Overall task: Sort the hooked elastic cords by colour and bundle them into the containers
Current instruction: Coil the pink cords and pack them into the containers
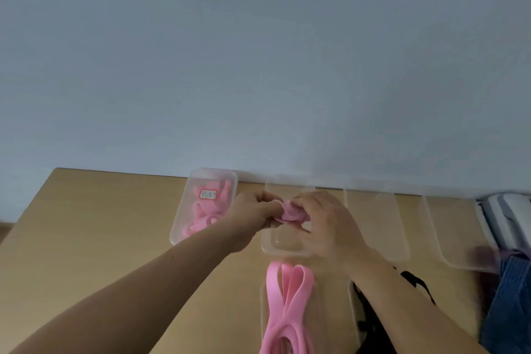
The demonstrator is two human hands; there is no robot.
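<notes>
On the table [86, 238], both hands are rolling a pink cord [290, 211] into a bundle. The left hand [253, 210] and right hand [324, 218] pinch it tight, right above an empty box [284, 248]. It looks ready to drop in the labelled box [184, 227] left of that one, which already has pink cords. More pink cords [284, 296] wait nearer.

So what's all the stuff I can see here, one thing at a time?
labelled container: one, clear, far left of the row by the wall, holding pink cords
empty containers: three, clear, in the row to its right; the first lies under the hands
pink bundle: one, held by both hands
loose pink cords: a looped bunch, near edge, on a clear lid or tray
black cords: a few, beside the pink bunch
table: one, tan wood
wall: pale grey-blue
blue cloth: right edge
left hand: fingers closed on the bundle
right hand: fingers closed on the bundle
</notes>
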